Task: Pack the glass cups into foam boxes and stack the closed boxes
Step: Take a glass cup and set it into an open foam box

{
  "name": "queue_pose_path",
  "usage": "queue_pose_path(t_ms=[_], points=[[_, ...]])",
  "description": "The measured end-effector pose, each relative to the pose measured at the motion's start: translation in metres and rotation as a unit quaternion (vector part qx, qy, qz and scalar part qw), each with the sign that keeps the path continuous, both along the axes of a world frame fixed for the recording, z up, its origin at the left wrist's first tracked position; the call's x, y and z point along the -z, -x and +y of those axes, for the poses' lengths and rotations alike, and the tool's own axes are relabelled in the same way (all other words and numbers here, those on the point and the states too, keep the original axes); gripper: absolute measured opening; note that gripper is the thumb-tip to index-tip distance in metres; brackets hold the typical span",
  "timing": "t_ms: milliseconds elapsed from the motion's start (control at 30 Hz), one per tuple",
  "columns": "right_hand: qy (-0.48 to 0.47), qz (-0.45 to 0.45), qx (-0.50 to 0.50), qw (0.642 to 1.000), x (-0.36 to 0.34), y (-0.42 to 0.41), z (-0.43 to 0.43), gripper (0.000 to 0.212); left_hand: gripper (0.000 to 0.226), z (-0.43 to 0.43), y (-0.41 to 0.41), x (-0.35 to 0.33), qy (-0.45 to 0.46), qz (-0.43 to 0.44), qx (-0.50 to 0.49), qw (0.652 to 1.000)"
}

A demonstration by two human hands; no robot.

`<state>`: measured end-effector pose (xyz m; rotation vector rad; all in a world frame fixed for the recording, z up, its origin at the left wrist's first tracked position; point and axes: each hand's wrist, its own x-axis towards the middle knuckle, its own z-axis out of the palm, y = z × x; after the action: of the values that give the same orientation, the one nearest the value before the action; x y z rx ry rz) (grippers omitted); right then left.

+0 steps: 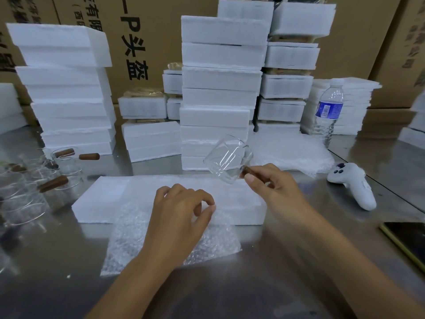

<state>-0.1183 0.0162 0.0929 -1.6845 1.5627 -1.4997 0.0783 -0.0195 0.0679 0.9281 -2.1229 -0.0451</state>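
My right hand pinches the brown wooden handle of a clear glass cup and holds it tilted in the air above the far right end of a flat white foam box lying in front of me. A sheet of bubble wrap drapes from the box down onto the metal table. My left hand hovers over that sheet with fingers loosely curled; whether its thumb and forefinger pinch the wrap I cannot tell. Several more glass cups with wooden handles stand at the left.
Tall stacks of white foam boxes fill the back of the table, with cardboard cartons behind. More bubble wrap, a water bottle, a white game controller and a phone lie to the right.
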Motion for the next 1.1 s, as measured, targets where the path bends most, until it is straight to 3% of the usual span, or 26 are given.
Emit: queue_pose_path(t_ms=[200, 333, 500, 667, 733, 833, 900, 1000, 1100], points=[[0.005, -0.034, -0.015, 0.999, -0.003, 0.0, 0.002, 0.02, 0.02, 0.004, -0.001, -0.005, -0.109, 0.155, -0.027, 0.982], [0.009, -0.024, -0.031, 0.999, -0.004, 0.002, 0.003, 0.019, 0.022, 0.004, -0.003, -0.01, -0.154, 0.246, 0.005, 0.957], [0.016, 0.127, 0.045, 0.991, 0.001, 0.004, 0.001, 0.015, 0.019, 0.004, -0.004, -0.015, -0.168, 0.295, -0.001, 0.941], [-0.004, 0.26, 0.088, 0.962, 0.008, -0.002, 0.003, 0.016, 0.023, 0.01, -0.003, -0.018, -0.065, 0.236, -0.003, 0.97], [-0.003, 0.28, 0.086, 0.956, 0.007, -0.006, 0.004, 0.015, 0.011, 0.012, 0.0, -0.018, 0.008, 0.2, -0.002, 0.98], [-0.018, 0.24, 0.058, 0.969, 0.003, -0.016, 0.008, 0.009, 0.008, 0.013, 0.003, -0.014, 0.057, 0.158, 0.0, 0.986], [-0.026, 0.21, 0.043, 0.976, -0.001, -0.023, 0.011, 0.024, 0.013, 0.014, 0.004, -0.011, 0.101, 0.122, 0.017, 0.987], [-0.055, 0.155, 0.025, 0.986, -0.01, -0.029, 0.015, 0.027, 0.008, 0.016, 0.008, -0.01, 0.181, 0.076, 0.056, 0.979], [-0.078, 0.122, 0.016, 0.989, -0.015, -0.032, 0.02, 0.016, 0.009, 0.022, 0.013, -0.012, 0.226, 0.06, 0.078, 0.969]])
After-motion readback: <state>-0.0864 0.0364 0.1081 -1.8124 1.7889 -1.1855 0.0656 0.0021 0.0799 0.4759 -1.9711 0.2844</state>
